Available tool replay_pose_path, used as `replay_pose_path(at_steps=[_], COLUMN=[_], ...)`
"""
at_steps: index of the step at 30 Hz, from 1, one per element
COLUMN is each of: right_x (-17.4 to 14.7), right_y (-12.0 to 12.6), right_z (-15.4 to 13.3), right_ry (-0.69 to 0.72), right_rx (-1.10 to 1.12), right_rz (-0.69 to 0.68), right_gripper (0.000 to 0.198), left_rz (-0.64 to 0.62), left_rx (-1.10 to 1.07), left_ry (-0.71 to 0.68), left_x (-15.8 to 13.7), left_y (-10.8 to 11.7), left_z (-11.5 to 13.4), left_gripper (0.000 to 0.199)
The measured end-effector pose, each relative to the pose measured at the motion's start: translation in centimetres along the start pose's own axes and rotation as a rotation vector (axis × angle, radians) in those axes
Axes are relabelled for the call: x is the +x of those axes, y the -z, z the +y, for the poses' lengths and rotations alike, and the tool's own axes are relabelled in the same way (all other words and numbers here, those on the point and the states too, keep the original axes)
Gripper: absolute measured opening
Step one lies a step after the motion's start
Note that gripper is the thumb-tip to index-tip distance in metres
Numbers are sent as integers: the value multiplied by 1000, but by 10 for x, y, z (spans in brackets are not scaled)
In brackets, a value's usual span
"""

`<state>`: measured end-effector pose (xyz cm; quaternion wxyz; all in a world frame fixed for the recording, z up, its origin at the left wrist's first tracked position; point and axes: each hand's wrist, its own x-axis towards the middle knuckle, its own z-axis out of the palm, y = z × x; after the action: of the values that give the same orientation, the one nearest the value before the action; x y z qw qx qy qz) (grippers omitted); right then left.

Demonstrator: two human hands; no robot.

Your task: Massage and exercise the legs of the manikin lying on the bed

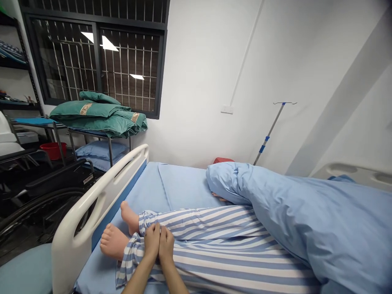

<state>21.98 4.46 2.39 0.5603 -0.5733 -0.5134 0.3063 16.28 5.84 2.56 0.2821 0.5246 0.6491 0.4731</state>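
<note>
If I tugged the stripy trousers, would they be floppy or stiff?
The striped trousers would probably be floppy, because the cloth is creased and spreads loosely at the nearer ankle. They likely wouldn't lift away on their own, since the feet poke out of the ends. The upper part might drag, as the blue quilt lies over it.

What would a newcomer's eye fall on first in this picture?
Probably the striped trousers and bare feet on the bed, the person's left hand and right hand side by side on the trousers near the feet. Next, the blue quilt at right and green bedding by the window.
</note>
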Motion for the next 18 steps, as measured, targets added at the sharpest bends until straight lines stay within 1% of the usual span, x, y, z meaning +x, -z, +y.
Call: replay_pose_path(at_steps=[2,5,10,15,18], right_x=[-1,-2,-4,-5,-1], right_y=[0,0,0,-1,3], right_z=[2,4,3,2,-2], right_ry=[25,66,86,114,97], right_rx=[-25,-67,-96,-139,-242], right_rz=[6,-8,-13,-18,-62], right_gripper=[41,40,38,37,38], left_rz=[27,38,27,71,43], left_rx=[-44,3,67,200,303], left_ry=[-27,-87,-112,-167,-182], left_x=[-4,-9,-9,-6,-6], left_y=[-4,-5,-4,-8,-11], left_z=[-5,-13,-20,-37,-46], left_gripper=[34,33,35,31,34])
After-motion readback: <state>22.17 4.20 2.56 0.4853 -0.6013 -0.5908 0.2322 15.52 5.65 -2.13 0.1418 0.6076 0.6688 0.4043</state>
